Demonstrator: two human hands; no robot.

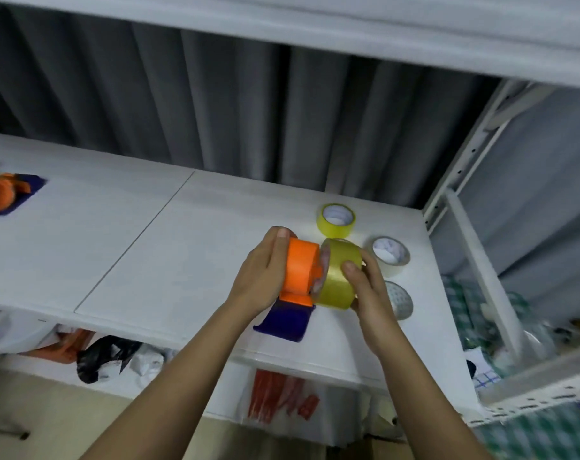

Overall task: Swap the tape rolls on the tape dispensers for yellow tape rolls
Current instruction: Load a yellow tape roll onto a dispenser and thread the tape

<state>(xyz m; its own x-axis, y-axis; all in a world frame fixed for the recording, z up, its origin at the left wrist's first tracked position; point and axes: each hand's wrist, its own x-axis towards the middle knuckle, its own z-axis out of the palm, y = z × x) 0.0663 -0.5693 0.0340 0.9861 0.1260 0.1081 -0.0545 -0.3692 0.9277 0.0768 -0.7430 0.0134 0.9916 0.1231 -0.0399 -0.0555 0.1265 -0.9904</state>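
Note:
My left hand [263,270] grips an orange tape dispenser [300,270] with a dark blue blade end [285,322], held above the white shelf [116,234]. My right hand [368,290] holds a yellow tape roll [340,273] pressed sideways against the dispenser's hub. A second yellow roll [335,220] stands on the shelf just behind. Two clear rolls [391,255] [400,298] lie to the right, the nearer one partly hidden by my right hand. Another orange and blue dispenser [3,194] lies at the far left edge, blurred.
Grey curtain [215,104] hangs behind the shelf. A white metal rack upright [461,180] borders the right side, with green checked cloth and clutter beyond. Bags and orange items sit on the lower shelf [109,356]. An upper shelf runs overhead.

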